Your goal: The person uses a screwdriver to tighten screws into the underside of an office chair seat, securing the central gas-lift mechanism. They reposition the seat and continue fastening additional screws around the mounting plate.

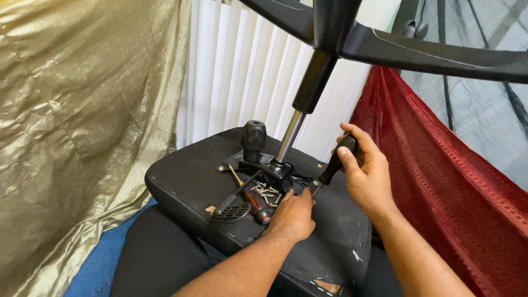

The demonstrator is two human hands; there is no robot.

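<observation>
Head camera view, looking down at an upturned office chair: its black fabric-covered seat (192, 181) lies underside up, and the black star-shaped plastic base (418, 52) spreads across the top of the frame, joined to the seat by a gas-lift column with a black upper sleeve and a shiny steel shaft (290, 135). That shaft meets a black metal mechanism plate (264, 165) fixed at the middle of the seat underside. A person's right hand (366, 173) is wrapped around a black plastic lever handle (336, 159) that sticks out from the right side of the plate, fingers curled tight about its grip and thumb pressed along the top. Their left hand (294, 214) rests on the seat just in front of the plate, fingers bent down and touching the plate's near edge; whether it pinches anything cannot be told. Just left of this hand lie a screwdriver with a red and black handle (258, 208), a scatter of small silver screws (267, 192) and a black ribbed plastic lever piece (231, 210). A black knob with a faceted cap (253, 137) stands upright at the plate's back left. Behind are white vertical slats (236, 66), a crinkled gold sheet (82, 121) to the left, and red cloth (440, 165) to the right.
</observation>
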